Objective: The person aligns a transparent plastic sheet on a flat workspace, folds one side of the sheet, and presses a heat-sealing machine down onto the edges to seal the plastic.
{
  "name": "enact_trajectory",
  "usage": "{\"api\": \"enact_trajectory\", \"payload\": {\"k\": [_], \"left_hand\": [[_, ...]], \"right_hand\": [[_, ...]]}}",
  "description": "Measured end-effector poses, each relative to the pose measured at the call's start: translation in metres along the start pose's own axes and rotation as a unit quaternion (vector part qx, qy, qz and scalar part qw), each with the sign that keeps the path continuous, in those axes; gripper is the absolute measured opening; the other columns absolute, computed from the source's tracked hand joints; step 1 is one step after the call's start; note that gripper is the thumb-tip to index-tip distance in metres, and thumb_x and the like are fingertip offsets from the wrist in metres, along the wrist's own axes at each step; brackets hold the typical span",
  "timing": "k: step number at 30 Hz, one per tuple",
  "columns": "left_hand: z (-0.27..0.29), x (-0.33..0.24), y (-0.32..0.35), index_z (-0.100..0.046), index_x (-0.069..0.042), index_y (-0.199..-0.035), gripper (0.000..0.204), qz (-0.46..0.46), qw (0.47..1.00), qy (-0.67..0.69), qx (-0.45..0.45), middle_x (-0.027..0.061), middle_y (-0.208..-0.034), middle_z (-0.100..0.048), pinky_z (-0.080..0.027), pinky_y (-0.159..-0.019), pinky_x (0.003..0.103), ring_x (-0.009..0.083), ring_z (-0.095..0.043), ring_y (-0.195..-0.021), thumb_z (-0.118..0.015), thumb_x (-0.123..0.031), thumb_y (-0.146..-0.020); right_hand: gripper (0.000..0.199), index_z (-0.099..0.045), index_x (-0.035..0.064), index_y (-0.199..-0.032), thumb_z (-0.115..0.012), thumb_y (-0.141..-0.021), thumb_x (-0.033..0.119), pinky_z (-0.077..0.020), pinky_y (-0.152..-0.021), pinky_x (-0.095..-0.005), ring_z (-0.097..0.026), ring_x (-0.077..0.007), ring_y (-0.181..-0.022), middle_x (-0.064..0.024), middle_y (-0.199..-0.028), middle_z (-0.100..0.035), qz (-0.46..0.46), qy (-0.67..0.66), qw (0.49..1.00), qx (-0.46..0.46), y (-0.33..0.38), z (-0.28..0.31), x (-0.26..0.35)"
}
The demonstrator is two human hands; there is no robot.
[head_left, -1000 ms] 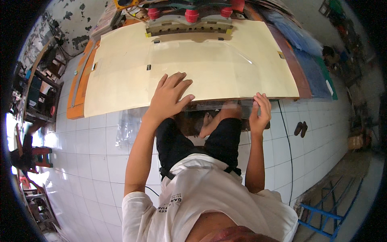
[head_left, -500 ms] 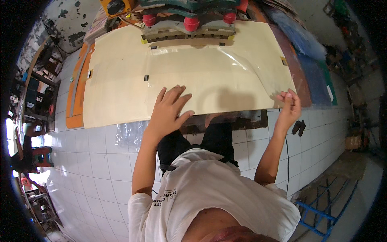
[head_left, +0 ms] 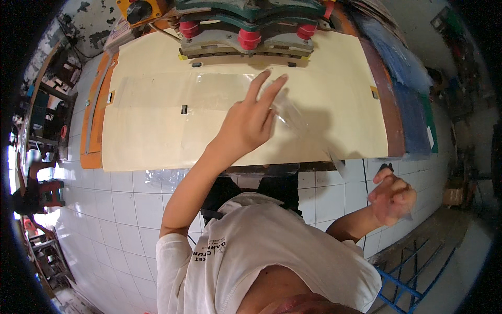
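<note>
A thin clear plastic sheet (head_left: 219, 83) lies on the large cream board (head_left: 157, 136). Its right part is creased and lifted, with a loose end (head_left: 336, 163) hanging past the board's front edge. My left hand (head_left: 251, 118) reaches over the middle of the board, index and middle fingers stretched out and apart, close to the lifted plastic; whether it touches is unclear. Off the front edge at the right, above the floor, is my right hand (head_left: 391, 198). Its fingers are bent and smeared by motion, so what they hold, if anything, does not show.
A green press (head_left: 251, 15) with red round feet (head_left: 249, 39) stands at the board's far side. Small dark stops (head_left: 184, 109) are stuck on the board. Stacked blue plastic sheets (head_left: 408, 115) lie at the right. A blue metal frame (head_left: 413, 282) stands on the floor.
My left hand has moved right and farther across the board. My right hand has dropped back toward me, off the board's edge. The plastic's right side now lies bunched and farther left.
</note>
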State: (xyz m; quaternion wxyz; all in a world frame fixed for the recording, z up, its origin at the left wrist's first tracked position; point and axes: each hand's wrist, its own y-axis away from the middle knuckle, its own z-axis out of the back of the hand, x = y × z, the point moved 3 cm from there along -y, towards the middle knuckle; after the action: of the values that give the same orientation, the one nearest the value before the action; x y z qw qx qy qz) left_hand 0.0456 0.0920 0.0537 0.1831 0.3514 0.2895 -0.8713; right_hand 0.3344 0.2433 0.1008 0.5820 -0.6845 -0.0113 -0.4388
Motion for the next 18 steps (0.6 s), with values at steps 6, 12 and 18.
{"api": "enact_trajectory", "payload": {"k": [6,12,18], "left_hand": [[-0.015,0.005,-0.015,-0.063,0.002,-0.103,0.021,-0.136,0.984,0.092,0.069,0.0215,-0.101,-0.062,-0.052,-0.076,0.046,0.0421,-0.063,-0.087,-0.059,0.001,-0.083],[-0.025,-0.058,0.003,-0.061,0.002,-0.089,0.011,-0.259,0.931,0.213,0.141,0.0189,-0.086,-0.059,-0.049,-0.072,0.048,0.0397,-0.061,-0.082,-0.065,0.0,-0.079],[-0.04,-0.118,0.025,-0.061,0.002,-0.082,0.006,-0.326,0.834,0.381,0.231,0.0177,-0.081,-0.06,-0.048,-0.069,0.045,0.0367,-0.062,-0.078,-0.064,-0.001,-0.078]], "right_hand": [[0.017,-0.058,0.0128,-0.091,-0.063,-0.097,0.028,-0.0465,-0.056,-0.0416,-0.057,-0.0207,-0.042,-0.0029,-0.06,-0.054,0.031,-0.158,0.98,0.115,0.001,0.013,0.001],[0.051,-0.065,0.0134,-0.103,-0.031,-0.106,0.052,-0.0379,-0.101,-0.0531,-0.055,-0.0332,-0.12,-0.0143,-0.122,-0.067,-0.096,-0.377,0.915,0.108,0.001,0.034,-0.055],[0.064,-0.066,0.0075,-0.114,-0.025,-0.106,0.057,-0.0251,-0.113,-0.0644,-0.055,-0.0386,-0.121,-0.0194,-0.117,-0.068,-0.15,-0.1,0.98,0.085,-0.053,-0.04,-0.088]]}}
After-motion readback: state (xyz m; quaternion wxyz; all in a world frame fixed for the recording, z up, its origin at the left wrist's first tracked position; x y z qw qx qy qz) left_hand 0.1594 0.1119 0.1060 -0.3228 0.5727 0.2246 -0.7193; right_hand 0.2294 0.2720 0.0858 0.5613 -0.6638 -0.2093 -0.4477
